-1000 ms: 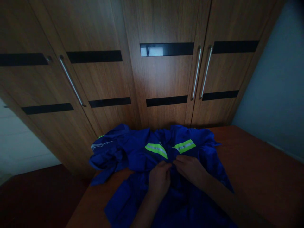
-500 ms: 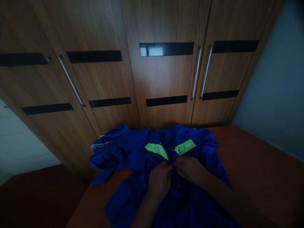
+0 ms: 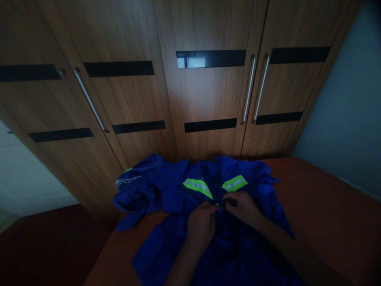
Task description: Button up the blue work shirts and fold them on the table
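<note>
A blue work jacket (image 3: 175, 190) with yellow-green and silver reflective strips lies spread and rumpled on the reddish-brown table. My left hand (image 3: 202, 222) pinches the jacket's front edge just below the strips. Close beside it on the right, my right hand (image 3: 242, 206) has its thumb and forefinger bent at the same front opening. A small pale glint shows between the fingertips; whether it is a button, a snap or a zip is too dark to tell. One sleeve lies bunched at the left.
Behind the table (image 3: 321, 198) stands a wooden wardrobe (image 3: 205, 91) with black strips and long metal handles, close to the jacket's far side. A pale wall (image 3: 336, 127) borders the table on the right. Dark reddish floor (image 3: 47, 242) lies at lower left.
My right hand has shifted slightly right and up, and its finger and thumb stand a little farther apart. My left hand stays at the front edge. The view has tilted slightly.
</note>
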Demonstrator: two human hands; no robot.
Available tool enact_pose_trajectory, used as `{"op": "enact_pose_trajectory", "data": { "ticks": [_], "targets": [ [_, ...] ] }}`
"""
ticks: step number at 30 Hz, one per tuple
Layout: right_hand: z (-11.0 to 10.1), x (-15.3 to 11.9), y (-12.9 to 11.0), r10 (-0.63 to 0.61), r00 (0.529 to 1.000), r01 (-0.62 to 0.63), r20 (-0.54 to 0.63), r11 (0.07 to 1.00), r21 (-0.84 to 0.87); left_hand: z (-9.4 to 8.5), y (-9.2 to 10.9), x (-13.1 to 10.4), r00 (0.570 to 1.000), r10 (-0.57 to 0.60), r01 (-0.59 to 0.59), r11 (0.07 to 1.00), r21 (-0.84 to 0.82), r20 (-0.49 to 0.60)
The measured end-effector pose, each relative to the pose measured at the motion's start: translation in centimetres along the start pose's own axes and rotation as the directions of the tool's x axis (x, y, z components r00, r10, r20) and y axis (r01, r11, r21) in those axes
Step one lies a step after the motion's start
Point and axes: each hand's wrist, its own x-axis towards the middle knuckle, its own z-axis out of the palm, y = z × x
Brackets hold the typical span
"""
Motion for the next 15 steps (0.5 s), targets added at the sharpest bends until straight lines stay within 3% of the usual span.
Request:
{"op": "enact_pose_trajectory", "data": {
  "ticks": [3,6,9,11,13,15],
  "targets": [
    [-0.6,0.0,0.8,0.065,0.994,-0.059,-0.088,0.996,0.071,-0.2,0.0,0.2,0.999,0.000,-0.005,0.993,-0.121,-0.046],
    [-2.6,-0.1,2.3,0.107,0.965,-0.089,-0.239,0.992,0.085,-1.0,-0.3,0.4,0.975,-0.065,-0.008,0.946,-0.323,-0.214],
    [-5.8,-0.5,4.1,0.242,0.825,-0.202,-0.510,0.970,0.133,-2.4,-1.1,0.2,0.859,-0.234,0.004,0.893,-0.450,-0.456],
    [-7.8,-1.2,5.4,0.264,0.746,-0.242,-0.612,0.963,0.120,-3.3,-1.5,0.0,0.787,-0.293,0.019,0.891,-0.454,-0.543],
    [-9.1,-2.0,6.3,0.186,0.787,-0.236,-0.588,0.972,-0.008,-3.8,-1.7,-0.3,0.795,-0.263,0.042,0.923,-0.383,-0.547],
    [-9.5,-2.9,6.8,0.113,0.884,-0.230,-0.453,0.950,-0.212,-3.8,-1.7,-0.3,0.864,-0.202,0.102,0.967,-0.231,-0.462]
  ]
}}
